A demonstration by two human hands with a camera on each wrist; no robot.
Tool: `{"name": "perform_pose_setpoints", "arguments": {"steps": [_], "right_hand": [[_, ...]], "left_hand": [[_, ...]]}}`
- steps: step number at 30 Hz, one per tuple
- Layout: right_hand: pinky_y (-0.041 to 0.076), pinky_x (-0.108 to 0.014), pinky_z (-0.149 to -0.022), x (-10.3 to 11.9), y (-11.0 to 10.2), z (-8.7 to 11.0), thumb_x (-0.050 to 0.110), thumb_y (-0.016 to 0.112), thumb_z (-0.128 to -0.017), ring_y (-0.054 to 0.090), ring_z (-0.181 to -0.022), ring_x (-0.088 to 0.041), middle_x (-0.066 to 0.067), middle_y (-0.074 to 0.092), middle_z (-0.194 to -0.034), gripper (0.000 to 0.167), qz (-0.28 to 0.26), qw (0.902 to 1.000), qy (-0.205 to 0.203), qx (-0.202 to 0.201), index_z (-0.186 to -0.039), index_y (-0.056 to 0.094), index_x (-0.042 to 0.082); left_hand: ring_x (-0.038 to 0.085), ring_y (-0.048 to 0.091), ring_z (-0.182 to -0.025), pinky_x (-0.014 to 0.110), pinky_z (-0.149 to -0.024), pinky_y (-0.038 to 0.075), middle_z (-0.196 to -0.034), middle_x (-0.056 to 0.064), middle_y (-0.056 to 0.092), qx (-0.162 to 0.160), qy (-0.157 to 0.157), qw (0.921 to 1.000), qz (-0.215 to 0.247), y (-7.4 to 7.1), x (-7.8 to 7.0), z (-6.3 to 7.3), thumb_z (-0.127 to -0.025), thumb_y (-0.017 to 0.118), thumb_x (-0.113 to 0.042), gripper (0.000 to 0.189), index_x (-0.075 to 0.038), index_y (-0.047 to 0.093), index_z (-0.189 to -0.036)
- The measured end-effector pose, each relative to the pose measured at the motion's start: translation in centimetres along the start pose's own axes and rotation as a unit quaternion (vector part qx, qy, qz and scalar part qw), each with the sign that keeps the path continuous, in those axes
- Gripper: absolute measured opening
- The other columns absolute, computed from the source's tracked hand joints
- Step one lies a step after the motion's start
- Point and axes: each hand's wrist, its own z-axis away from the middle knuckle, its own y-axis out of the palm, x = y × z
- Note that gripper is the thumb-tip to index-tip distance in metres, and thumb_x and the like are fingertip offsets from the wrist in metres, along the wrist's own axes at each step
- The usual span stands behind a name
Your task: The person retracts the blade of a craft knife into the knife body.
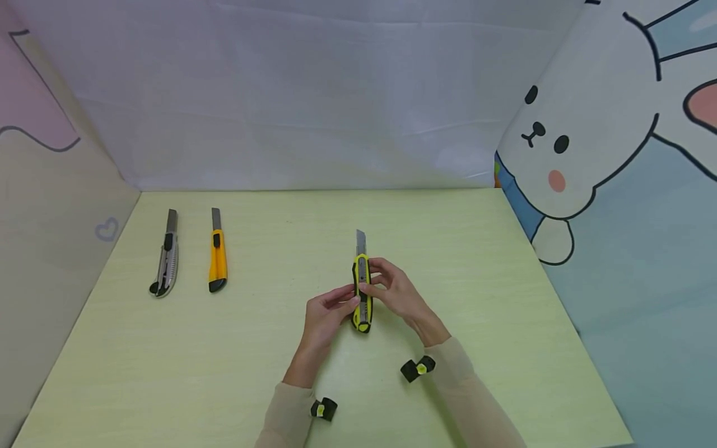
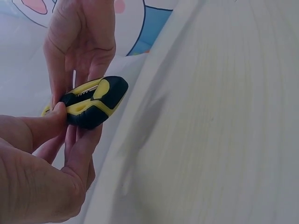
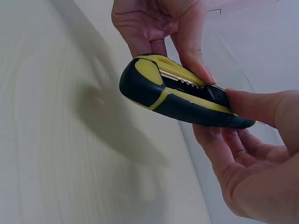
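In left grip (image 1: 323,318) and right grip (image 1: 400,295), 1 yellow-black cutter (image 1: 363,314)

Yellow-and-black utility knife (image 1: 362,277), grey blade (image 1: 361,243) extended, pointing away, held up above the pale table (image 1: 476,249)

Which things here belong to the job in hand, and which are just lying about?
In the job:
- yellow-and-black cutter, blade out, held in both hands
- left hand
- right hand

Apparently just lying about:
- silver cutter, blade out, far left
- orange cutter, blade out, beside it, untouched
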Motion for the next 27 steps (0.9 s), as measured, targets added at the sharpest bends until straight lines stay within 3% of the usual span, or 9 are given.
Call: {"name": "perform_pose_setpoints", "arguments": {"steps": [7,17,22,27], "right_hand": [[0.050,-0.031,-0.088,-0.5,0.1,0.0,0.004,0.072,-0.096,0.059,-0.109,-0.029,-0.017,0.055,-0.138,0.057,0.000,1.0000,-0.002,0.002,-0.148,0.048,0.007],[0.051,-0.036,-0.093,-0.5,0.2,0.0,0.013,0.072,-0.098,0.060,-0.111,-0.029,-0.016,0.057,-0.138,0.058,0.011,0.9999,-0.003,-0.007,-0.151,0.048,0.011],[0.056,-0.036,-0.090,-0.8,0.5,0.2,0.017,0.070,-0.100,0.065,-0.106,-0.024,-0.019,0.061,-0.131,0.057,-0.009,0.9997,0.016,-0.017,-0.152,0.047,0.012],[0.059,-0.036,-0.086,-1.1,0.8,0.3,0.021,0.069,-0.101,0.069,-0.100,-0.021,-0.019,0.065,-0.122,0.046,-0.028,0.9987,0.022,-0.035,-0.142,0.056,0.006]], "left_hand": [[0.014,0.069,-0.089,0.024,-0.077,0.059,-0.108,0.013,0.072,-0.002,0.002,1.0000,0.002,0.0,0.1,-0.1,-0.092,0.077,-0.006,0.032,0.003,0.073,-0.123],[0.014,0.069,-0.091,0.024,-0.078,0.059,-0.111,0.015,0.071,-0.010,-0.001,0.9999,0.006,0.1,-0.4,-0.1,-0.092,0.078,-0.009,0.034,0.001,0.072,-0.124],[0.014,0.069,-0.091,0.024,-0.079,0.059,-0.112,0.016,0.071,-0.010,0.002,0.9999,0.011,0.1,-0.4,-0.2,-0.092,0.078,-0.009,0.034,0.001,0.072,-0.124],[0.013,0.068,-0.089,0.024,-0.079,0.059,-0.110,0.015,0.071,-0.018,0.006,0.9997,0.015,0.2,-0.4,-0.3,-0.091,0.079,-0.009,0.034,0.001,0.073,-0.123]]}}
